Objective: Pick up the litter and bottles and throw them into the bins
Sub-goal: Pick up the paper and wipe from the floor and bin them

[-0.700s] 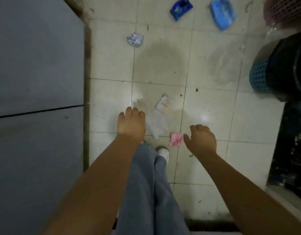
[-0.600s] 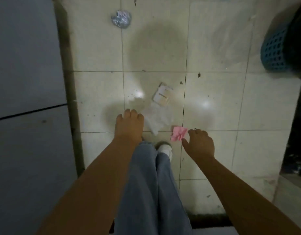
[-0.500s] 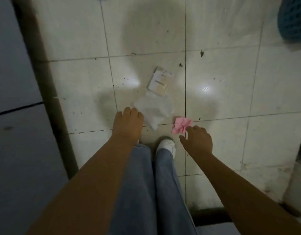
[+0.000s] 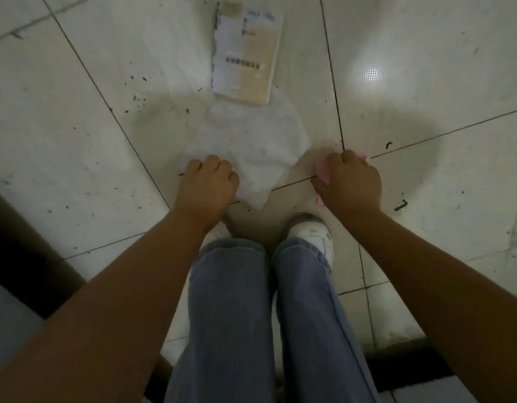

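A crumpled pink paper (image 4: 322,171) lies on the tiled floor, and my right hand (image 4: 350,183) is closed over it, with pink showing at both sides of the fist. Just left of it a thin white plastic bag (image 4: 257,146) lies flat. My left hand (image 4: 206,187) rests on the bag's left edge with its fingers curled into it. Beyond the bag, touching its far edge, lies a flat cream packet (image 4: 245,53) with dark print. No bin and no bottle is in view.
My legs in blue jeans (image 4: 245,315) and a white shoe (image 4: 309,231) stand right behind the litter. A dark strip (image 4: 27,242) borders the tiles at the left, with a grey surface past it. Another dark edge (image 4: 411,363) runs at the lower right. Dirt specks dot the tiles.
The view has dropped close to the floor, losing the bins and the blue litter. My right hand moved forward and closed on the pink paper. My left hand's fingers curled onto the white bag.
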Motion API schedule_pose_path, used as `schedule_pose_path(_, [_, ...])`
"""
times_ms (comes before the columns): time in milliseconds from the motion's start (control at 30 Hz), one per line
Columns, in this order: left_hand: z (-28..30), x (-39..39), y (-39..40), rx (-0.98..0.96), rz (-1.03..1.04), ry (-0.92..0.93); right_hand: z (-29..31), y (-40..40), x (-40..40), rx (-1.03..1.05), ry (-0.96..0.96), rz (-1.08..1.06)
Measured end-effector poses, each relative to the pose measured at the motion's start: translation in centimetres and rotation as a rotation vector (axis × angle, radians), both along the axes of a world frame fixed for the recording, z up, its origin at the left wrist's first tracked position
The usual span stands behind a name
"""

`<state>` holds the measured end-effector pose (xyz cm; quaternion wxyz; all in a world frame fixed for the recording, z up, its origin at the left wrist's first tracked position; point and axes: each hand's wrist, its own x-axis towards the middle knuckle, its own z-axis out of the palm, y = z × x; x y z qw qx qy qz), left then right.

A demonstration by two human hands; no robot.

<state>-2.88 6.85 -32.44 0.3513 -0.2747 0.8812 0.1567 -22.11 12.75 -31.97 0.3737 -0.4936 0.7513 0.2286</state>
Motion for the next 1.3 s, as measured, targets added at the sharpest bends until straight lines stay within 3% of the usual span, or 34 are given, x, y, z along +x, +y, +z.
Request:
schedule_pose_path(67, [-0.2,-0.4,-0.1,0.017,0.011,0.023,0.0,-0.1,0.1,-0.008,0.001,-0.014])
schedule_pose_path(200, [-0.9,-1.4,-0.2,0.047,-0.056,-0.099,-1.2,0.1,0.4,-0.029,0.038,-0.092])
schedule_pose_path(267, [-0.9,-1.7,-0.5,0.030,-0.049,-0.051,-1.6,0.2,0.5,-0.059,0.035,-0.095])
schedule_pose_path(367, [-0.7,-1.9,-0.5,0.128,-0.059,-0.133,-1.9,0.5,0.5,-0.079,0.029,-0.083])
schedule_pose_path(500, [1.4,-1.5,-0.1,0.146,0.094,-0.093,-0.3,1.2,0.0,-0.106,0.022,-0.073])
schedule_pose_path(567, [4.5,-1.9,-0.6,0.136,0.087,0.042,2.0,1.5,-0.6,-0.127,0.007,-0.084])
schedule_pose_path(733, [15.1,-5.1,-4.0,0.172,0.254,0.160,11.8,0.0,-3.2,-0.440,-0.037,-0.194])
schedule_pose_path(933, [31.0,-12.3,-11.2,0.063,0.689,0.473,28.2,-6.4,-9.4,-0.643,0.001,-0.272])
schedule_pose_path(1133, [45.6,-21.5,-18.4,0.059,0.690,0.646,42.9,-13.5,-18.1,-0.799,0.096,-0.391])
schedule_pose_path(1300, [50.6,-30.3,-22.6,0.039,0.655,0.786,48.2,-17.2,-26.7,-0.882,0.096,-0.493])
